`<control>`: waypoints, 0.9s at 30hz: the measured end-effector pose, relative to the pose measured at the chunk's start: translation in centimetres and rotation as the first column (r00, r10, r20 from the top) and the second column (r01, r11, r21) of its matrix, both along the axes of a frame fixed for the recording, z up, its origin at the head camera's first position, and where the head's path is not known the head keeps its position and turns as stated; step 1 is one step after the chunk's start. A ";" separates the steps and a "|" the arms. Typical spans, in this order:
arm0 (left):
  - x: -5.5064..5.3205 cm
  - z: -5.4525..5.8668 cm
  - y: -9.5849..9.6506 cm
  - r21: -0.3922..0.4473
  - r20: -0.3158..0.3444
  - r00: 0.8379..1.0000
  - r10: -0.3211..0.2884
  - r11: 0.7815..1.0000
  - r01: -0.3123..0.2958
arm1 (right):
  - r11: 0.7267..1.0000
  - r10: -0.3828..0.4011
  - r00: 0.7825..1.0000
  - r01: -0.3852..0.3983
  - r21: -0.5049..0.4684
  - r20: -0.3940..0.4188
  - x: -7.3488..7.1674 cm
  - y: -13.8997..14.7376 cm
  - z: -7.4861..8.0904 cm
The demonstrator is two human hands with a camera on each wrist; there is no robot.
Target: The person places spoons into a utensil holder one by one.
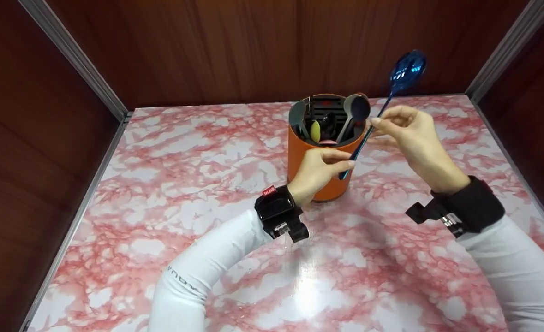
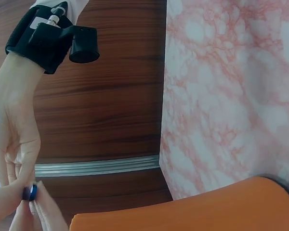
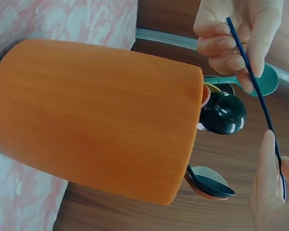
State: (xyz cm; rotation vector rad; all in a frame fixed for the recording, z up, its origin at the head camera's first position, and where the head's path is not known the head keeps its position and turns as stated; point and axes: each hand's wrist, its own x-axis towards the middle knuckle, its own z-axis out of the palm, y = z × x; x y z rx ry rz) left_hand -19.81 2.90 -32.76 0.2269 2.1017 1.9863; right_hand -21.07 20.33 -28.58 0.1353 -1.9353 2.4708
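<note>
A shiny blue spoon [image 1: 408, 69] is held slanted in the air in front of the orange utensil holder [image 1: 331, 190], bowl up and to the right. My left hand [image 1: 319, 169] pinches the lower end of its handle between thumb and fingers. Higher on the handle, just below the bowl, my right hand [image 1: 415, 131] pinches it too. The right wrist view has the thin handle [image 3: 267, 113] running between both hands. Only a small blue bit of the spoon [image 2: 32, 192] shows in the left wrist view.
Several utensils stand in the holder: a grey-green spoon [image 1: 297, 113], a grey spoon with a dark bowl [image 1: 358, 108] and a yellow-green piece [image 1: 315, 131] among them. The red-and-white marbled table [image 1: 184, 184] meets brown wood panels [image 1: 207, 50] at the back and sides.
</note>
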 end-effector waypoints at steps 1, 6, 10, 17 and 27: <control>-0.1 0.0 0.0 0.013 -0.010 1.000 0.015 1.000 -0.015 | 1.000 -0.003 1.000 0.003 0.003 -0.008 0.0 0.0 0.2; -0.3 0.2 0.1 0.068 -0.048 0.995 0.092 0.994 -0.088 | 1.000 -0.009 0.998 0.008 -0.010 -0.070 -0.2 -0.2 1.2; -0.3 0.3 -0.1 0.107 -0.040 0.994 0.105 0.989 -0.100 | 1.000 -0.026 0.994 0.026 -0.004 -0.109 -0.4 -0.1 2.2; 0.0 -0.2 -0.8 0.112 -0.032 0.996 0.086 0.990 -0.082 | 0.996 -0.085 0.978 0.075 -0.055 -0.192 -0.9 0.4 3.3; 0.9 -1.8 -1.9 0.101 0.018 0.998 0.053 0.993 -0.054 | 0.971 -0.203 0.937 0.229 0.061 -0.283 -2.4 0.6 2.6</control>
